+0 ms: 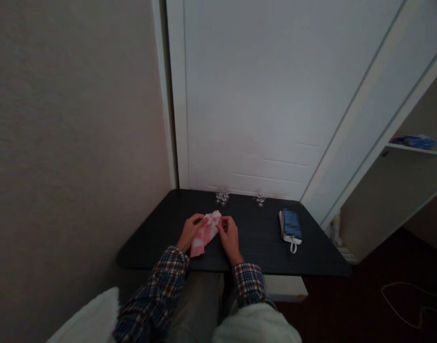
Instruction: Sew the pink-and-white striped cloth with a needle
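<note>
A pink-and-white cloth (205, 234) is bunched up over the dark table (261, 243), its lower end hanging loose toward the front edge. My left hand (193, 231) grips it from the left with the fingers curled over its upper part. On the other side, my right hand (230, 236) has thumb and fingers pinched at the cloth's upper right edge. A small dark or shiny spot shows by those fingertips, too small to name. Behind the hands, at the table's back edge, stands a cluster of small clear, shiny objects (222, 196), perhaps glass.
A second, smaller cluster of clear objects (260, 199) stands farther right. A blue-and-white packet (291, 224) with a white loop lies at the table's right. White door panels (247, 95) rise behind, a wall (79, 119) at left. A white box (284, 288) sits below the front edge.
</note>
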`<state>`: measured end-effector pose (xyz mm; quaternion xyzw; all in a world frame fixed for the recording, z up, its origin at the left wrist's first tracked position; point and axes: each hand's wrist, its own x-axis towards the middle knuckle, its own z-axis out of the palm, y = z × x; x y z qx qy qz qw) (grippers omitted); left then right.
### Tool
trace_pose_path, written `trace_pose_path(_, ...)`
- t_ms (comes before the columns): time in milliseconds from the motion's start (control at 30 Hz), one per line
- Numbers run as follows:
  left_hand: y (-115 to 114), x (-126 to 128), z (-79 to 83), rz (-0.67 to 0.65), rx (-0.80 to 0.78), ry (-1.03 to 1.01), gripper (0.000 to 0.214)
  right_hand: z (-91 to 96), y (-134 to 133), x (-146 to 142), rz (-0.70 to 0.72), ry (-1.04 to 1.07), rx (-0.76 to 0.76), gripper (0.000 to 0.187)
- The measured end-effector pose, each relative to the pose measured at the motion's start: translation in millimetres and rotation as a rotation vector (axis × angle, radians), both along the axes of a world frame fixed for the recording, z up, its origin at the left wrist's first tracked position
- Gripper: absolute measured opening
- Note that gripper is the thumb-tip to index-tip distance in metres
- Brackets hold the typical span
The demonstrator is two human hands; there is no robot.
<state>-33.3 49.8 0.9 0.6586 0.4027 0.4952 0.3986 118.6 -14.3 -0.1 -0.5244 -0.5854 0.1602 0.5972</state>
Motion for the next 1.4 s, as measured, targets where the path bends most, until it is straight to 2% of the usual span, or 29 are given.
trace_pose_path(133,0.6,-0.1,-1.6,0.009,-0.065,-0.004,0.039,1.5,0.8,-1.5,0.0,-0.009,-0.014,0.02)
trace_pose_path(367,3.4,-1.7,-2.0,0.0,0.039,0.013,0.034,-4.4,3.9,0.0,-0.035,0.029,-0.099,0.023)
trace_pose_path(500,4.4,-2.0,-1.5,-0.005,0.028,0.037,0.032,-7.5,6.6,1.0,-0.041,0.081,-0.128,0.025)
trace_pose_path(700,5.8,-1.9,-3.7,-0.03,-0.027,0.036,0.035,-5.7,6.4,1.5,-0.044,0.071,-0.08,0.018)
trace_pose_path(933,8.1,-1.8,-4.2,0.011,-0.067,0.033,0.04,-4.2,6.6,1.7,-0.005,0.035,-0.012,0.025)
trace_pose_path(1167,8.6,-3.1,-2.2,0.04,-0.045,0.048,0.047,-6.6,8.0,0.9,-0.022,0.04,-0.066,0.02)
trace_pose_path(1267,8.6,-3.2,-2.0,0.039,-0.028,0.06,0.044,-9.2,8.5,0.7,-0.032,0.055,-0.083,0.015)
trace_pose_path(1400,4.5,-1.4,1.1,-0.004,-0.003,0.087,0.039,-10.3,9.2,1.9,-0.036,0.142,-0.103,0.018)
